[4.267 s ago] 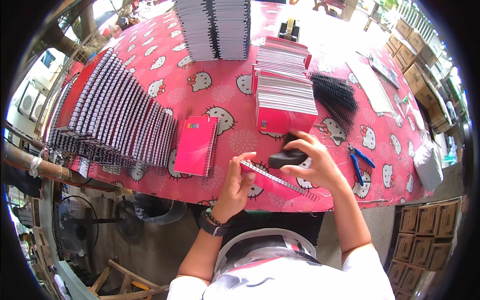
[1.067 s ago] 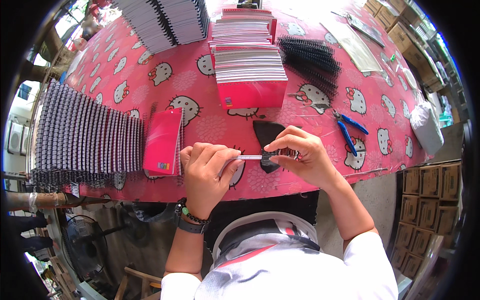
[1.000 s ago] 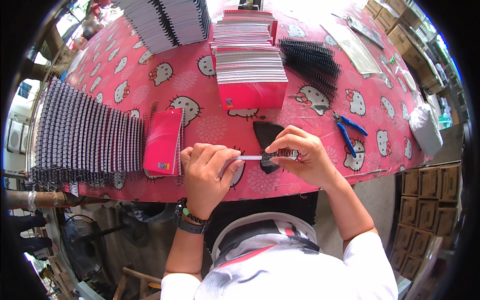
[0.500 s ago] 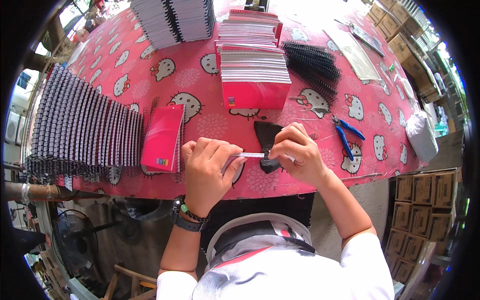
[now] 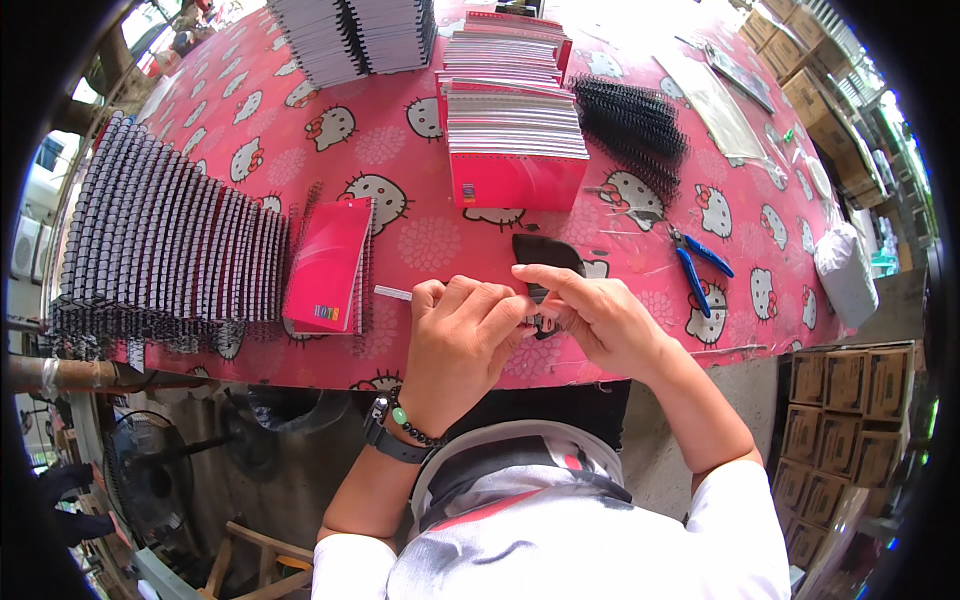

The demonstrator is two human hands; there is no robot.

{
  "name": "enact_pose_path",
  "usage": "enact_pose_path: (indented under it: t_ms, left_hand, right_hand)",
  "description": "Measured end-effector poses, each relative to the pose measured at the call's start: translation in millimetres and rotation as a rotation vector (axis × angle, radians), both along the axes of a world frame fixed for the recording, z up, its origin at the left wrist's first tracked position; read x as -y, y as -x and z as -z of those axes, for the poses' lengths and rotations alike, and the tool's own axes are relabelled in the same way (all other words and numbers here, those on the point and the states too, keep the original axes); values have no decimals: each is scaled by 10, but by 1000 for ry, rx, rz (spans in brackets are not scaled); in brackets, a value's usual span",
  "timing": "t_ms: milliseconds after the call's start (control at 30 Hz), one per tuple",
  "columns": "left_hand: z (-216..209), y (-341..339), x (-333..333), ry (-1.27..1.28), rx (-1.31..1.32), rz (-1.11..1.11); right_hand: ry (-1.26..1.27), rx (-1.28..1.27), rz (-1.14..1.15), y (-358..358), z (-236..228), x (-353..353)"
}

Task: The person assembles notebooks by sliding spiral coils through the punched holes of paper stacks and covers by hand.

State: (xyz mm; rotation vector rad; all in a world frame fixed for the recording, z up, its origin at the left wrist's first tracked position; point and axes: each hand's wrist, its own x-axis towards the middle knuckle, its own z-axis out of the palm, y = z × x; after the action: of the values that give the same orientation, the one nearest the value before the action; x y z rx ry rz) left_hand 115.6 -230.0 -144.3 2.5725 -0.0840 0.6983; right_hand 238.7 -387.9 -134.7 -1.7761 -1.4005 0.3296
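Fingers closed, my left hand (image 5: 462,330) grips a thin notebook seen edge-on; its white page edge (image 5: 392,292) sticks out to the left of the knuckles. The rest of it is hidden under the hand. My right hand (image 5: 605,318) meets the left fingertips, thumb and fingers bent together around a small dark-and-light bit too small to make out. Behind and partly under the right fingers lies a black curved object (image 5: 545,253) on the table. A pink spiral notebook (image 5: 328,262) lies left of my left hand.
Stacked wire-bound notebooks (image 5: 170,240) stand at left. Pink-covered notebooks (image 5: 515,130) stand in a row ahead, with black spiral coils (image 5: 635,125) beside them. Blue-handled pliers (image 5: 692,275) lie at right on the pink patterned tablecloth (image 5: 430,245). White page stacks (image 5: 390,35) stand at the back.
My left hand has moved right to meet the right hand. The white page edge that showed between the hands now shows left of my left hand.
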Motion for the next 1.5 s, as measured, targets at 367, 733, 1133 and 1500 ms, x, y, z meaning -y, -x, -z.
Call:
enact_pose_path:
  t_ms: [367, 733, 1133, 1500]
  left_hand:
    - [-13, 27, -84, -94, -44, 18]
    - [76, 106, -326, -35, 8, -109]
    - [105, 89, -338, -11, 62, -114]
    - [312, 156, -375, 340, 87, -130]
  right_hand:
    - [369, 308, -121, -415, 114, 15]
    - [46, -533, -274, -374, -56, 147]
    - [31, -19, 92, -259, -238, -25]
    - [146, -245, 50, -261, -99, -73]
